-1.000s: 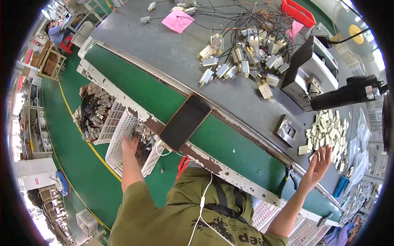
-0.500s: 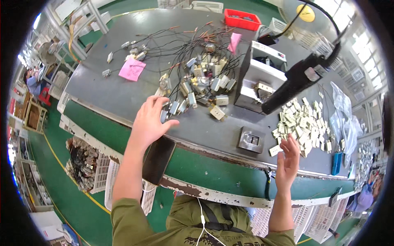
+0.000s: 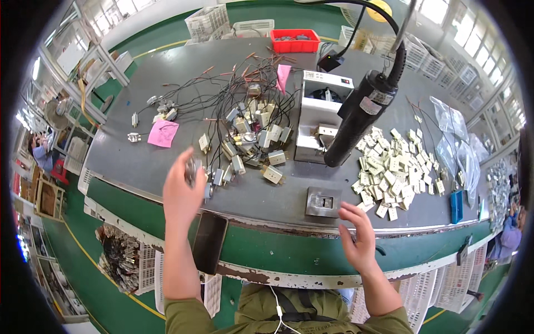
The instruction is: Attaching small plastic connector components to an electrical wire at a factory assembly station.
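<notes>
your left hand (image 3: 181, 192) hung over the front of the broad dark grey tabletop (image 3: 261, 195), its thumb and fingers curved about a greyish, partly see-through piece (image 3: 192, 170); whether they pinched it, i could not tell. that piece showed just beside the tangled heap of cream and grey box-shaped connectors on black cables (image 3: 265, 138), set leftward, probably to suit that hand's reach. your right hand (image 3: 359, 239) looked bare, fingers loosely bent, thumb spread away, just beside the squat silver metal block with a recessed opening (image 3: 324, 210), which sat near the front edge, perhaps for easy access. the loose pile of small cream rectangular pieces (image 3: 392, 165) lay farther right, seemingly kept apart from the cabled ones. the black rectangular phone (image 3: 209, 243) rested lower, presumably clear of your working space.
</notes>
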The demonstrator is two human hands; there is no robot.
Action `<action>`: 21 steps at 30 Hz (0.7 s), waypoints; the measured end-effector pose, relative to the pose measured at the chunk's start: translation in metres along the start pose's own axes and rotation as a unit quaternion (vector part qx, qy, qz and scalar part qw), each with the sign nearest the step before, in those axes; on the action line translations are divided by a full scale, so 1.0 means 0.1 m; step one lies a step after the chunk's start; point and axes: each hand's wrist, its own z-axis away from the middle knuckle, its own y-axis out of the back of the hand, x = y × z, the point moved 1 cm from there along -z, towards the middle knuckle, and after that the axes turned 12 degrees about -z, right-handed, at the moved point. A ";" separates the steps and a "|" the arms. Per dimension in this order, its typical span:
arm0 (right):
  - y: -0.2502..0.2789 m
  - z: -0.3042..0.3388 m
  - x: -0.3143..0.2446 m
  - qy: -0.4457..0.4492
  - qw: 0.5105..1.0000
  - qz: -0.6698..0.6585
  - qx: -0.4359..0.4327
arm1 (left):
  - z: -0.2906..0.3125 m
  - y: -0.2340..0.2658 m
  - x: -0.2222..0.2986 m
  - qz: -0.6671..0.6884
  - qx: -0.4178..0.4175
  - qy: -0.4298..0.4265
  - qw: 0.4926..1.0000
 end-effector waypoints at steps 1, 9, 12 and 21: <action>-0.05 -0.04 -0.06 0.001 1.000 -0.005 0.002 | 0.17 0.02 -0.05 0.126 -0.048 0.005 0.991; -0.75 -0.21 -0.23 -0.261 0.810 -0.459 -0.256 | 1.22 0.11 0.77 0.175 -0.269 -0.258 0.911; -0.72 -0.12 -0.19 -0.326 0.748 -0.520 -0.252 | 1.14 0.05 0.75 0.260 -0.354 -0.248 0.864; -0.14 0.21 -0.42 -0.304 0.891 -0.247 -0.229 | 0.47 -0.29 0.17 0.667 -0.245 0.011 0.703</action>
